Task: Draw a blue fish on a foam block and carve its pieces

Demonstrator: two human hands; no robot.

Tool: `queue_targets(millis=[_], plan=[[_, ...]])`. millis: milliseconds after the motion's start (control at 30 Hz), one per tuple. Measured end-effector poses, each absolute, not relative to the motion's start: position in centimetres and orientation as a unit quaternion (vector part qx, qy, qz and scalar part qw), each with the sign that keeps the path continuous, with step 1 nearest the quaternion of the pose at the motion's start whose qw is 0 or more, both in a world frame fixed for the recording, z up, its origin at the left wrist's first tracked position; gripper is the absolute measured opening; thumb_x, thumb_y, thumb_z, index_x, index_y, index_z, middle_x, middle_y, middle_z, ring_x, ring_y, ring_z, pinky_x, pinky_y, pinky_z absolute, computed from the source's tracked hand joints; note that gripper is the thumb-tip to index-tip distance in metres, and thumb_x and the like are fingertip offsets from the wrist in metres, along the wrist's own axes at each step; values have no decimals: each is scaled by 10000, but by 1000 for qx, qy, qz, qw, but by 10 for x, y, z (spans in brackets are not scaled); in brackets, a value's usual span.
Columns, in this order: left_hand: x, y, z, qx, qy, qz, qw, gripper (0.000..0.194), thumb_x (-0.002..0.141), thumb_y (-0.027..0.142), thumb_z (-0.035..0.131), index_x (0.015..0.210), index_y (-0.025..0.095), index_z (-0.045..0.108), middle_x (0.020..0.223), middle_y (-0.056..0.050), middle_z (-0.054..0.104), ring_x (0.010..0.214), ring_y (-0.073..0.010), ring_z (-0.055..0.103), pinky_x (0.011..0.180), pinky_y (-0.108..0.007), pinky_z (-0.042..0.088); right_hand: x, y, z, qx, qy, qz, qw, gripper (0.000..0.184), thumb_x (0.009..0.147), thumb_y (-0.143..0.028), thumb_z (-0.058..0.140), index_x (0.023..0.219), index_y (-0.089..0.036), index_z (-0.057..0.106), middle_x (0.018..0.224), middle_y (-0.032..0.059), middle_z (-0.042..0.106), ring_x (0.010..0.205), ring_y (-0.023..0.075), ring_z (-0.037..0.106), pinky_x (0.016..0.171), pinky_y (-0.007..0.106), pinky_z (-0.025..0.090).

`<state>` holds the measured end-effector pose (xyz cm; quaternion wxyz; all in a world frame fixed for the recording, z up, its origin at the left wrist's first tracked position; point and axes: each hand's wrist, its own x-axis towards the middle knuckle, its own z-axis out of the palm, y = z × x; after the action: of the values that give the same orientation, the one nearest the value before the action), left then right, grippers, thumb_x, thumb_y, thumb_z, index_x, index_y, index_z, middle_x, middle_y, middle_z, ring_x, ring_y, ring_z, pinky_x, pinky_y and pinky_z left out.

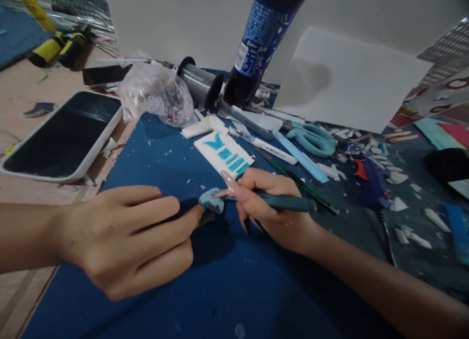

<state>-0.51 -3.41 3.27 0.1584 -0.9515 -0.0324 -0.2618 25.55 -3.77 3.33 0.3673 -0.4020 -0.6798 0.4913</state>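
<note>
Left of centre, your left hand (135, 239) holds a small, irregular pale-blue piece (212, 202) at its fingertips. Near centre, your right hand (282, 226) grips a slim dark-teal pen-like tool (289, 202).

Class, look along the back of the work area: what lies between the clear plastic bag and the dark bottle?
A black-ended spool lies between the bag and the bottle, as the head view shows.

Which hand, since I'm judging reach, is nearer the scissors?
Right. The right hand, holding a pen, is below and left of the scissors in the picture, apart from them. The left hand is farther to the left, touching a small blue piece.
</note>
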Motion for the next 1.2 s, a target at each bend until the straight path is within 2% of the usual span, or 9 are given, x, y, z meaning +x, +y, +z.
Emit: queue_targets(millis=[133,233,333,533,667,800,1000,1100,1200], plan=[[-6,-34,28,-931,-85,-310,175,248,1003,74,626,805,224,639,1021,-9,852,694,-179,769,539,-319,634,257,-39,38,-429,-630,502,409,438,1041,-273,591,605,-240,558,431,-89,516,341,74,483,617,272,582],[-7,-33,24,-936,-96,-300,157,192,1004,115,684,841,211,653,1054,-38,847,691,-200,782,565,-347,662,258,-39,38,-434,-596,534,414,387,1020,-303,615,640,-232,633,413,-83,532,282,78,441,424,246,450],[-6,-31,29,-943,-87,-282,157,222,1037,148,662,825,214,650,1028,-22,848,662,-182,780,536,-315,657,258,-39,37,-438,-579,535,432,407,1014,-317,618,618,-229,646,385,-84,500,264,77,431,388,245,404],[-1,-28,39,-944,-81,-281,152,313,1073,125,601,778,221,643,941,-1,858,604,-160,761,519,-290,662,256,-38,39,-436,-639,483,410,508,1040,-299,602,544,-233,518,421,-73,522,340,64,490,614,253,590],[-2,-28,35,-948,-83,-277,136,271,1039,107,642,795,219,677,948,-26,861,627,-198,786,519,-324,673,257,-37,39,-412,-635,516,402,494,1036,-366,648,566,-230,579,406,-75,504,315,71,463,499,248,538],[-1,-29,36,-949,-81,-276,130,288,1027,94,653,771,223,680,920,-13,855,591,-197,785,503,-320,674,258,-37,39,-425,-633,500,410,513,1045,-358,635,555,-232,549,407,-75,506,324,66,474,551,257,571],[0,-28,37,-949,-75,-277,131,255,1018,83,668,793,202,685,907,-25,858,574,-203,784,481,-323,666,258,-37,39,-416,-633,528,384,542,1033,-408,650,532,-226,547,412,-61,506,317,66,442,434,236,485],[-1,-30,34,-944,-95,-288,133,228,1027,91,664,825,195,682,935,-23,861,589,-203,786,529,-341,678,258,-36,39,-421,-634,508,405,528,1030,-365,659,534,-225,540,408,-65,503,340,72,490,518,247,550],[-2,-30,34,-948,-83,-275,136,263,1035,92,649,799,203,681,909,-19,862,581,-198,782,507,-330,669,259,-36,39,-417,-634,535,372,508,1049,-299,600,552,-204,649,400,-55,508,316,65,463,443,224,481]])
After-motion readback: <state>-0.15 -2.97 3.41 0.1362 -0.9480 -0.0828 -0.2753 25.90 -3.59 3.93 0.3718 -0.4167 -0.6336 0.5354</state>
